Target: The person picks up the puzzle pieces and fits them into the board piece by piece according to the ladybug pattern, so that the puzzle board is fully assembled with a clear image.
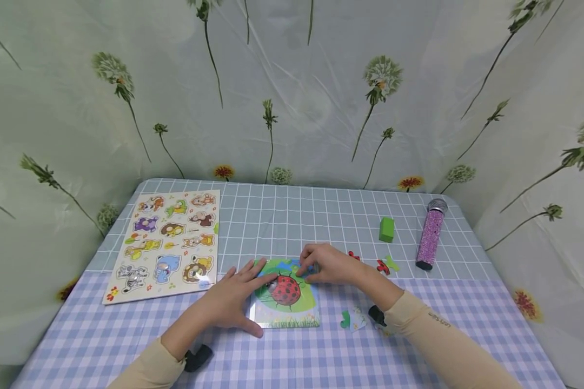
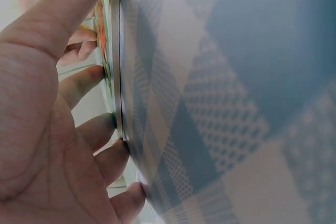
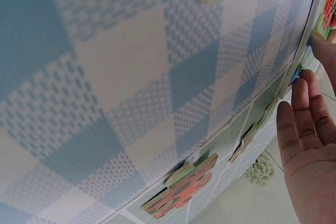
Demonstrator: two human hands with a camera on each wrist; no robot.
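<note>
Head view: a pale fabric backdrop, printed with dandelions, surrounds the work table. A blue-and-white gingham cloth covers the front of the table; a grey-blue grid-patterned cloth covers the rear. The ladybug jigsaw puzzle lies flat near the centre, across the front of the grid area and onto the gingham. The left hand is at its left side, palm down, fingers and thumb spread wide. The right hand is at its upper right corner, fingers bent, thumb and index finger close together; whether they grip a piece cannot be determined. Right of the puzzle lie a red puzzle piece, a light-green puzzle piece and a white-and-green puzzle piece. Beyond them are a green block and a purple glitter microphone. An animal peg puzzle board lies at the left.

Left wrist view: the puzzle appears edge-on. The index fingertip touches it; the fingers are apart.

Right wrist view: the thumb and fingertips are at the puzzle's edge, beside a blue part. Loose pieces lie on the cloth.
</note>
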